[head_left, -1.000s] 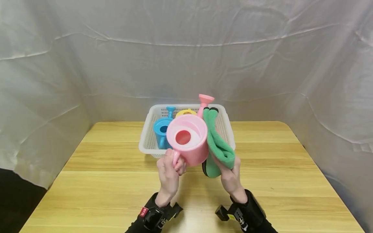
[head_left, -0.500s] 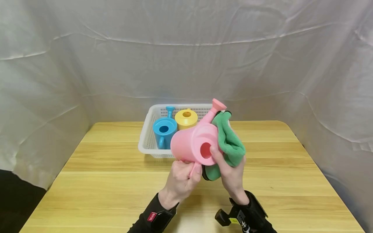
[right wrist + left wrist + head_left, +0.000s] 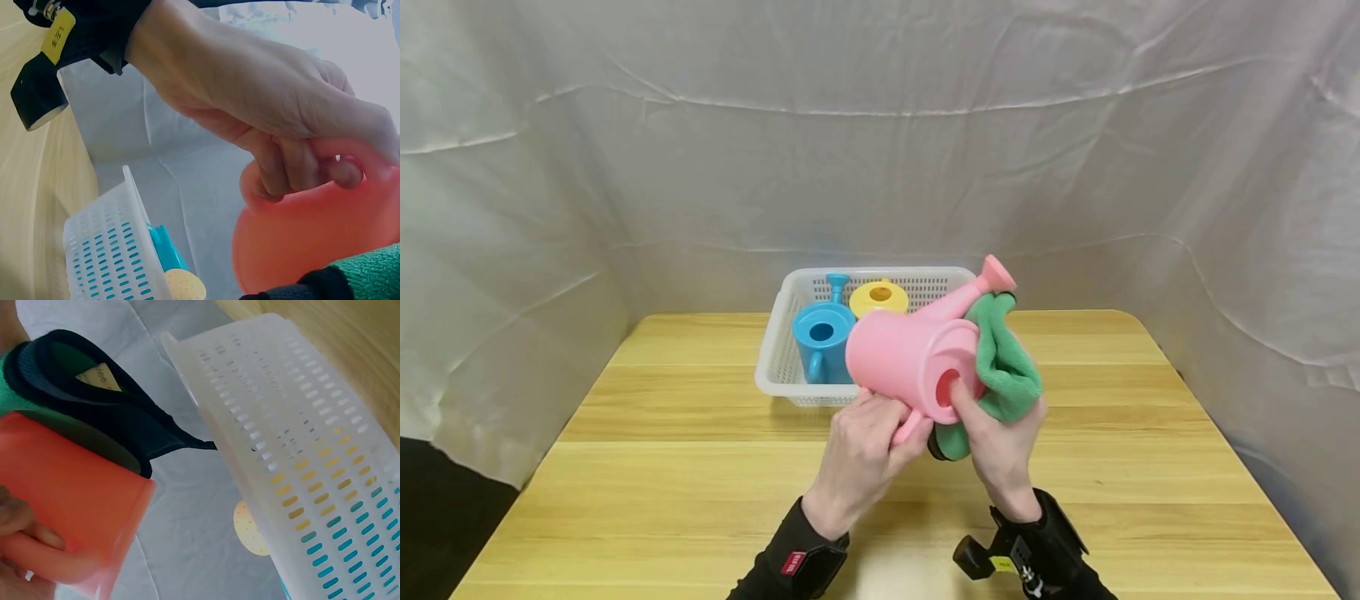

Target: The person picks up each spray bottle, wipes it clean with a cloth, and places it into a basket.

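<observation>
My left hand (image 3: 861,458) grips the handle of a pink watering can (image 3: 895,354), which is held up tilted on its side over the basket's front edge. The can's spout points to the upper right and its top opening faces me. My right hand (image 3: 1006,450) holds a bunched green cloth (image 3: 1009,379) against the can's right side, with the thumb at the opening's rim. The right fingers are mostly hidden behind the cloth. In the left wrist view, the cloth's dark edging (image 3: 119,434) and a small label hang beside the can (image 3: 75,481).
A white perforated basket (image 3: 769,379) stands on the wooden table (image 3: 700,475) behind the hands. In it are a blue watering can (image 3: 822,329) and a yellow one (image 3: 880,297), partly covered by the pink can. Grey fabric (image 3: 880,167) hangs behind and at both sides.
The pink watering can has turned from upright onto its side, its spout swinging right. My left hand has rolled with it. The cloth and right hand shifted slightly right, the thumb reaching the opening.
</observation>
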### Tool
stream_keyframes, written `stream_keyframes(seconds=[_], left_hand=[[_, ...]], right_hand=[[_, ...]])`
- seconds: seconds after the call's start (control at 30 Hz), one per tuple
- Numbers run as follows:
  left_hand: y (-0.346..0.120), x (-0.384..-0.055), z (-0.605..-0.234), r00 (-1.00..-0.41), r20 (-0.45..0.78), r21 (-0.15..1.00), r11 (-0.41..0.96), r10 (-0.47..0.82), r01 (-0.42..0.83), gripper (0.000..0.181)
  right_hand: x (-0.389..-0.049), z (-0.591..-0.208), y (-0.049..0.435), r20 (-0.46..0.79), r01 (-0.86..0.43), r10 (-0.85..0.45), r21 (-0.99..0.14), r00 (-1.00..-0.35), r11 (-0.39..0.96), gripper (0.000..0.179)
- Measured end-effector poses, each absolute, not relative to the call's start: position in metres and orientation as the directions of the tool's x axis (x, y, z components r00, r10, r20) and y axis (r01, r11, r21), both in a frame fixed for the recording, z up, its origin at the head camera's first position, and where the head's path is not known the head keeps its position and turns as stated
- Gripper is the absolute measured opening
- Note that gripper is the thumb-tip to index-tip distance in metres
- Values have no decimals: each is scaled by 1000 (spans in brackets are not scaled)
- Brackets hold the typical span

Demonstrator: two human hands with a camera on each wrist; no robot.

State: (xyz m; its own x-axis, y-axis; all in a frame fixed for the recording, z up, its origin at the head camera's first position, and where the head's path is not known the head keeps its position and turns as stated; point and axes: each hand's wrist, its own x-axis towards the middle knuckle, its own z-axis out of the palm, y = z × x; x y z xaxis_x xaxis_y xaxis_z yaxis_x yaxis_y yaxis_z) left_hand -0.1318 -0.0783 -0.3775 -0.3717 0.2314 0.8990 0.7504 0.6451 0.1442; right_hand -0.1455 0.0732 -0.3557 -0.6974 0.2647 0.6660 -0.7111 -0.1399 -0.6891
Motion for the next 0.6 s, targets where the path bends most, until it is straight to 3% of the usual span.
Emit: stream_keyframes(seconds=[0.1,0.27,0.47,0.6], left_hand=[[-77,-130,-377,-411,893,204,648,184,734,38],[-74,-127,-377,-400,899,204,637,177,743,37],[-72,-122,-375,-547,832,368,644,95,671,42],[-72,-119,-371,-591,805,390,705,51,592,45]], right_hand=[[-145,-356,73,660,-719,312,-683,-684,-129,64],[-145,-356,72,648,-721,349,-678,-677,-143,64],[-146,-357,68,673,-749,366,-652,-643,-117,60],[-145,-360,66,684,-764,399,-641,-610,-70,58]])
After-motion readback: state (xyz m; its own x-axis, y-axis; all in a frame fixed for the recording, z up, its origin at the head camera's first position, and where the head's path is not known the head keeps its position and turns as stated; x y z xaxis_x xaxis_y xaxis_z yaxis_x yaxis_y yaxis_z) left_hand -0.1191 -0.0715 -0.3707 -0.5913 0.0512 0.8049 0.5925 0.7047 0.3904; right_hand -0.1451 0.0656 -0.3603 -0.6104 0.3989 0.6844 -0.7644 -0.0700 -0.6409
